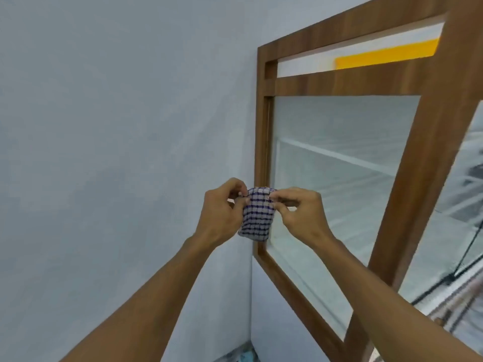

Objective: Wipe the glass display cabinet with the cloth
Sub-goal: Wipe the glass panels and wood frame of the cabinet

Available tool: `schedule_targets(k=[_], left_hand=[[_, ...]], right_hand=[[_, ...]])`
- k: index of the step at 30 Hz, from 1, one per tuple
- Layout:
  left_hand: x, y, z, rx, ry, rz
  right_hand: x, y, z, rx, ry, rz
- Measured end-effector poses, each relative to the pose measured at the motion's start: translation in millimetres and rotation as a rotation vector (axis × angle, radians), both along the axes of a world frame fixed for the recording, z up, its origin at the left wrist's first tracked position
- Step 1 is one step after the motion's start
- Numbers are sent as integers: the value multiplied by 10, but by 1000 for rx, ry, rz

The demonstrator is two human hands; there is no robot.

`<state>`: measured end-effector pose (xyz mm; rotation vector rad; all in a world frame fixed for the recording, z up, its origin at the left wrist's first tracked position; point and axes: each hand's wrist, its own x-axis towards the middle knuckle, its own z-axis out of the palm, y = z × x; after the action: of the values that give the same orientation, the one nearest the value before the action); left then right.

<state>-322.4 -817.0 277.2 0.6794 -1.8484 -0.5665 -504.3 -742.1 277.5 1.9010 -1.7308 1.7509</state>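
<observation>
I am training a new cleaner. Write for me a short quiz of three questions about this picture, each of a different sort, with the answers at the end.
1. True or false: only the left hand has a grip on the checked cloth; the right hand is free.
2. The cabinet frame looks like: A) brown wood; B) white plastic; C) black metal.
3. Fill in: to the left of the cabinet in the picture there is a plain pale ____.
Key: 1 false, both hands pinch the cloth near its top edge. 2 A. 3 wall.
</observation>
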Motion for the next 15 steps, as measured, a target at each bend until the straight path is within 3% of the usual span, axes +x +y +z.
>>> schedule_targets(k=[8, 15], left_hand=[[-846, -1124, 619, -291, 83, -180], [-1490, -2004, 863, -444, 48, -114]], right_hand=[[-492, -864, 588, -211, 294, -376], [-696, -1620, 1037, -434, 699, -795]])
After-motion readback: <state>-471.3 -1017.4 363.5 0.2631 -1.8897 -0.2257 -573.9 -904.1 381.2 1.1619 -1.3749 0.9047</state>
